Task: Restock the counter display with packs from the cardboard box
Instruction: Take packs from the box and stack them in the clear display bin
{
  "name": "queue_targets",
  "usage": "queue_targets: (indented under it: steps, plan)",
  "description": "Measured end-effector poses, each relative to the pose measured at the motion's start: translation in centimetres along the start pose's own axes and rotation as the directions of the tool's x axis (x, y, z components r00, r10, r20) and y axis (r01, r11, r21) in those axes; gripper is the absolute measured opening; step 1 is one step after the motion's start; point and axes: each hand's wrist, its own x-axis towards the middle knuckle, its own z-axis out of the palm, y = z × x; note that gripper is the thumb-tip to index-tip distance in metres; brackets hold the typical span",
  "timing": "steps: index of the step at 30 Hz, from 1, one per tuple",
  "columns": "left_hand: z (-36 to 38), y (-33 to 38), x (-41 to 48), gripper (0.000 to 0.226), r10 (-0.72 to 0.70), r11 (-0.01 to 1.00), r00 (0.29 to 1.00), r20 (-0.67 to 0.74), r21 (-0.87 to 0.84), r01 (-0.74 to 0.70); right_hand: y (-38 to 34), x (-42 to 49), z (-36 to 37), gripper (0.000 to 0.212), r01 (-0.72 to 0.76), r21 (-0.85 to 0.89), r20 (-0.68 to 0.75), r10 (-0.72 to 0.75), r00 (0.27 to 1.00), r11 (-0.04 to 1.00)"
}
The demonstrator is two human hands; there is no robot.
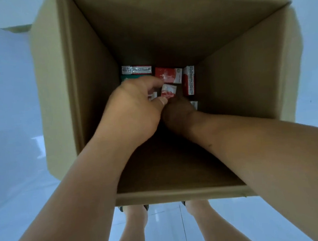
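Head: cardboard box (245, 76) holds packs (168, 75)

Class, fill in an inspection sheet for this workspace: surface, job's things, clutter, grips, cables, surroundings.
Surface: pale tiled floor around the box.
Job's things: open cardboard box, nearly empty; a few red-and-white packs on its bottom; counter display not in view.
Clutter: nothing seen.
Grips: left hand pinches a small pack; right hand deep in shade, fingers hidden.
Cables: nothing seen.
Surroundings: the person's legs by the box's near wall.
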Motion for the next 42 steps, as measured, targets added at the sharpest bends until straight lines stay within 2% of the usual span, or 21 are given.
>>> queue_targets:
  steps: [4, 6, 8, 10, 15, 19, 22, 25, 28, 32, 35, 39, 42]
  plan:
    - [-1.6, 0.9, -1.7, 0.04, 0.006, 1.0, 0.999, -0.032, 0.008, -0.006, 0.2, -4.6, -3.4, 0.048, -0.064, 0.2, 0.039, 0.057, 0.998, 0.978]
    - [-2.4, 1.6, -2.8, 0.04, 0.017, 0.998, 0.998, -0.052, 0.056, -0.014, 0.1, -7.4, -5.1, 0.056, -0.093, 0.362, -0.015, 0.105, 0.994, 0.928]
    - [-3.3, 2.7, -4.3, 0.038, 0.02, 0.995, 0.999, -0.042, 0.094, -0.016, 0.0, -10.5, -6.8, 0.054, -0.052, 0.571, -0.119, 0.145, 0.982, 0.819]
    - [-4.4, 4.3, -5.9, 0.039, 0.047, 0.991, 0.998, -0.029, 0.128, -0.043, 0.0, -14.0, -8.7, 0.049, 0.019, 0.69, -0.193, 0.158, 0.968, 0.724]
    - [-9.1, 11.1, -11.7, 0.036, 0.154, 0.985, 0.986, -0.068, 0.094, -0.147, -0.5, -23.7, -14.9, 0.047, 0.156, 0.825, -0.304, 0.193, 0.933, 0.544]
    - [-13.0, 16.5, -17.0, 0.032, 0.21, 0.977, 0.972, -0.107, 0.05, -0.206, -1.2, -31.4, -19.8, 0.044, 0.217, 0.913, -0.319, 0.274, 0.907, 0.345]
    - [-16.3, 20.9, -21.5, 0.029, 0.276, 0.961, 0.952, -0.13, 0.032, -0.274, -1.6, -37.1, -23.6, 0.043, 0.306, 0.941, -0.334, 0.262, 0.905, 0.144]
    - [-19.5, 25.1, -26.0, 0.022, 0.382, 0.924, 0.91, -0.164, 0.031, -0.382, -2.7, -42.7, -27.1, 0.036, 0.348, 0.932, -0.318, 0.23, 0.919, -0.1]
    - [-22.6, 29.4, -30.7, 0.024, 0.456, 0.89, 0.874, -0.169, 0.117, -0.441, -4.2, -48.4, -30.5, 0.035, 0.417, 0.87, -0.381, 0.178, 0.907, -0.265]
    - [-26.5, 34.6, -37.2, 0.029, 0.533, 0.845, 0.828, -0.175, 0.153, -0.512, -6.3, -55.9, -34.9, 0.043, 0.517, 0.8, -0.486, 0.175, 0.856, -0.306]
    - [-29.1, 37.7, -42.0, 0.035, 0.574, 0.818, 0.789, -0.218, 0.114, -0.564, -7.4, -61.0, -37.9, 0.037, 0.571, 0.761, -0.526, 0.222, 0.821, -0.309]
    - [-31.9, 39.8, -46.8, 0.03, 0.576, 0.796, 0.776, -0.256, -0.04, -0.604, -8.1, -66.4, -40.8, 0.024, 0.648, 0.667, -0.555, 0.334, 0.762, -0.368]
    - [-33.5, 40.5, -49.2, 0.025, 0.59, 0.779, 0.773, -0.233, -0.089, -0.621, -8.5, -69.8, -42.8, 0.033, 0.688, 0.594, -0.552, 0.411, 0.726, -0.418]
